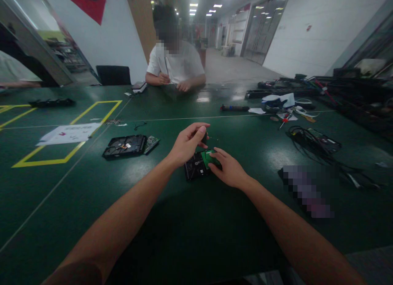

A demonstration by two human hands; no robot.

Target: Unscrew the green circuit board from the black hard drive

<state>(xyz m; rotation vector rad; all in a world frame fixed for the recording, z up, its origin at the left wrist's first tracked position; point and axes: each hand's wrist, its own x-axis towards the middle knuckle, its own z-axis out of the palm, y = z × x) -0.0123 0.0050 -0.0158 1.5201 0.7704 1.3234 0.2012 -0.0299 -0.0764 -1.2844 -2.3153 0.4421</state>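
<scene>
In front of me lies a black hard drive (195, 168) with a green circuit board (209, 155) on its right part. My left hand (188, 142) is above the drive's far edge, its thumb and fingers closed around a short dark handle-like object (204, 136). Most of that object is hidden, so its kind is unclear. My right hand (229, 167) rests at the right side of the drive, fingers apart, with fingertips on the green board. To the left sits another opened black drive (125, 147), with a separate circuit board (151, 144) beside it.
A dark cylindrical tool (235, 108) lies farther back. Black cables (319, 148), a red-tipped screwdriver (286, 120) and a blurred-out flat object (307, 191) are at right. A paper sheet (69, 133) lies left. Across the table sits a person (176, 64).
</scene>
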